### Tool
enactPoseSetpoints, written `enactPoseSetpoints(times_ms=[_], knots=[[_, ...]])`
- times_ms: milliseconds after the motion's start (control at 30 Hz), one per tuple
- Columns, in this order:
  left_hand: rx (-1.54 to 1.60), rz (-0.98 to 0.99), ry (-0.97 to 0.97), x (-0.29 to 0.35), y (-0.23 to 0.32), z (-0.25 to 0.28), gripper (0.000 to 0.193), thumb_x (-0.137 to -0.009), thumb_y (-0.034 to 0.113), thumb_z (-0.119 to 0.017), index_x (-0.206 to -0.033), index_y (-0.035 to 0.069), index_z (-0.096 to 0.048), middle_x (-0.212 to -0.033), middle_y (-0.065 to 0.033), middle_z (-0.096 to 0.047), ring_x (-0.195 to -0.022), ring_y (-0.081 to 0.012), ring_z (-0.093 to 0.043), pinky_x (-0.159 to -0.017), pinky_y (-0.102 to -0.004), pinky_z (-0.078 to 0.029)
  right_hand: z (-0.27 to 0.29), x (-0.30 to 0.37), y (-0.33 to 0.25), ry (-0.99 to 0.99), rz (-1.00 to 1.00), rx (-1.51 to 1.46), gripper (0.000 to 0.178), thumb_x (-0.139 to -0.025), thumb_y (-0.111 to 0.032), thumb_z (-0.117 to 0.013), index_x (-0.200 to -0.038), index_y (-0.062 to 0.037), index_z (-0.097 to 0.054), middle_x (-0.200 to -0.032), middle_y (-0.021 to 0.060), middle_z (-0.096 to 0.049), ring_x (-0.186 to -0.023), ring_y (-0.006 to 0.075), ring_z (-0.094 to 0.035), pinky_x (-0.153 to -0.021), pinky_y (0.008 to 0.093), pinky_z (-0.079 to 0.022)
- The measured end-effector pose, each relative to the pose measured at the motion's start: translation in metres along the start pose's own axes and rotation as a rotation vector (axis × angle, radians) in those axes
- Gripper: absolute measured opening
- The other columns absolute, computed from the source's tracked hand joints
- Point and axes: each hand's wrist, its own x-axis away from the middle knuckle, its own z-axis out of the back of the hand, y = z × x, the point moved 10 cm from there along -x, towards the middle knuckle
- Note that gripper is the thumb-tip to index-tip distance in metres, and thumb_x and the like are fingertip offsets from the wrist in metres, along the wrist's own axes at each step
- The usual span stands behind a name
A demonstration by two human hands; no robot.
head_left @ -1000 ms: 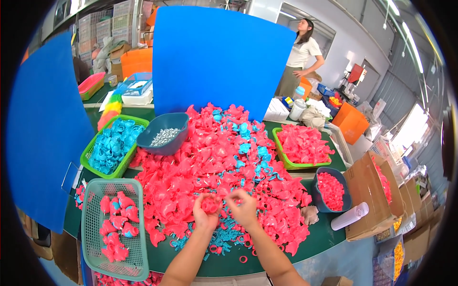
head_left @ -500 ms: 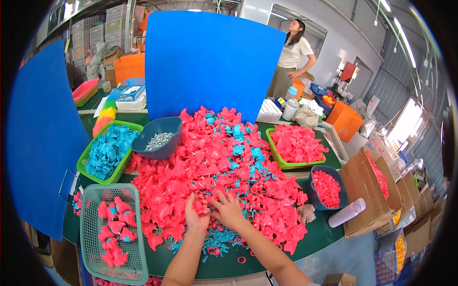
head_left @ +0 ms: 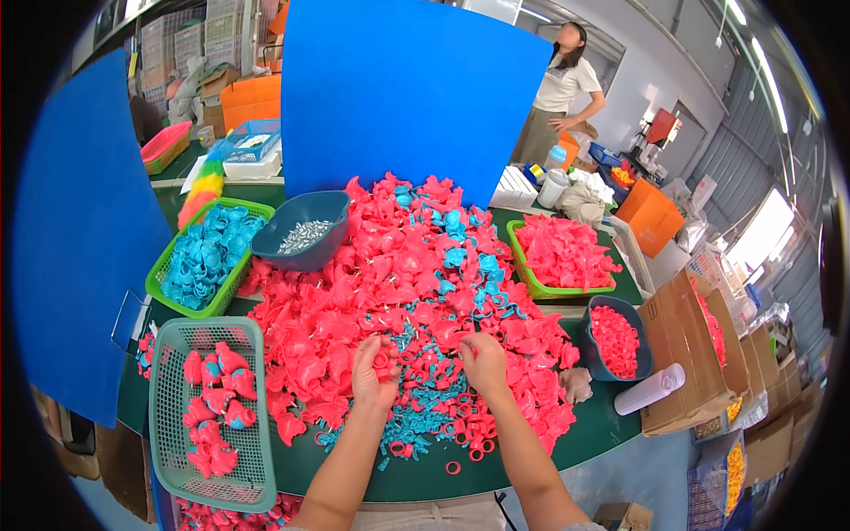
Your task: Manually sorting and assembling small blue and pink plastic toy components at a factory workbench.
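Note:
My left hand (head_left: 372, 379) is curled palm up around a small pink plastic part (head_left: 382, 363), which looks like a ring. To its right, my right hand (head_left: 483, 363) has thumb and fingers pinched together low over the pile; what they pinch, if anything, is too small to make out. Both hands are at the near side of a big heap of pink plastic shells (head_left: 390, 257). Between and below them lie small teal plastic pieces (head_left: 416, 416) and loose pink rings (head_left: 474, 434). Larger teal parts (head_left: 482, 270) run through the heap's right half.
A mesh basket (head_left: 159, 416) of assembled pink-and-teal pieces stands at left, behind it a green basket (head_left: 232, 285) of teal shells and a bowl of screws (head_left: 305, 237). At right are a green tray (head_left: 567, 291), a dark bowl (head_left: 639, 367), a bottle (head_left: 651, 389) and a carton (head_left: 686, 354).
My hands were close together over the heap; now they are apart, the right one further right and pinched. The whole view has shifted slightly, and small teal pieces and rings show between the hands.

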Motion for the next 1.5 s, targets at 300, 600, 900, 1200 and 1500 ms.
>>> enactPoseSetpoints(times_ms=[300,600,900,1200,1500], knots=[[-0.01,0.011,-0.071,-0.004,-0.008,-0.007,0.006,-0.09,0.012,-0.061,-0.095,0.014,-0.059,-0.086,-0.0017,-0.062,-0.069,-0.0128,-0.058,-0.043,-0.0239,-0.04,-0.07,0.016,0.036,-0.418,-0.447,0.154,0.027,-0.073,-0.032,-0.071,-0.081,-0.0061,-0.072,-0.07,0.0145,-0.066,-0.07,0.0293,-0.066,-0.065,0.0397,-0.052],[0.03,0.037,-0.046,-0.006,-0.011,0.0,0.005,-0.09,0.013,-0.061,-0.095,0.014,-0.059,-0.085,-0.0011,-0.062,-0.069,-0.0122,-0.058,-0.043,-0.0229,-0.039,-0.026,-0.017,0.049,-0.124,-0.646,-0.971,0.009,-0.082,-0.012,-0.066,-0.084,-0.0033,-0.068,-0.076,0.0058,-0.067,-0.069,0.0136,-0.061,-0.065,0.0282,-0.049],[0.022,0.059,-0.049,-0.005,-0.016,0.001,0.01,-0.09,0.017,-0.062,-0.099,0.015,-0.058,-0.088,-0.0004,-0.062,-0.071,-0.0111,-0.058,-0.04,-0.0199,-0.038,0.07,-0.056,-0.035,-0.125,-0.402,-1.87,0.012,-0.088,-0.02,-0.059,-0.089,-0.0095,-0.063,-0.073,0.0014,-0.057,-0.065,0.0171,-0.042,-0.063,0.0323,-0.035],[0.025,0.069,-0.056,-0.005,-0.021,-0.001,0.01,-0.089,0.015,-0.062,-0.098,0.015,-0.058,-0.089,-0.0013,-0.063,-0.071,-0.0127,-0.059,-0.041,-0.0214,-0.04,0.01,-0.007,0.01,-0.174,-0.614,-1.159,0.019,-0.086,-0.011,-0.064,-0.101,-0.0014,-0.063,-0.091,0.0079,-0.068,-0.077,0.0175,-0.066,-0.068,0.0285,-0.052],[0.011,0.053,-0.049,-0.006,-0.017,0.006,0.008,-0.089,0.012,-0.062,-0.095,0.016,-0.058,-0.088,-0.0008,-0.062,-0.069,-0.0133,-0.058,-0.041,-0.0235,-0.038,-0.002,0.002,0.063,-0.253,-0.372,0.07,0.026,-0.079,-0.016,-0.068,-0.101,-0.0023,-0.067,-0.096,0.014,-0.069,-0.078,0.0296,-0.065,-0.069,0.0354,-0.051]])
